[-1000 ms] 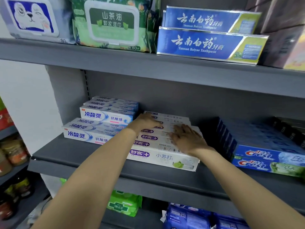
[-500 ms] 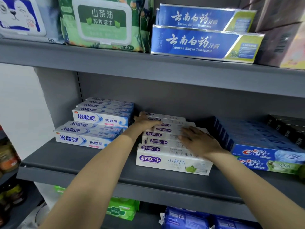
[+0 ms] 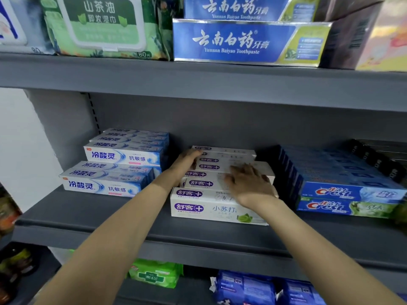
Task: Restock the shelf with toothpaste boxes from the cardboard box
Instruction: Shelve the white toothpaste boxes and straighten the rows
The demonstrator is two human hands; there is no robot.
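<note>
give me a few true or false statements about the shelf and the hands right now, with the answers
1. Both hands are on the white toothpaste boxes in the middle of the shelf. True.
2. The left hand touches the Crest boxes. False: it rests at the left end of the white stack; the Crest boxes lie to the right, untouched.
3. The right hand lies on top of the white stack. True.
4. The green wet wipes pack sits on the same shelf as the white boxes. False: it is on the shelf above.
5. The cardboard box is in view. False: none shows.
</note>
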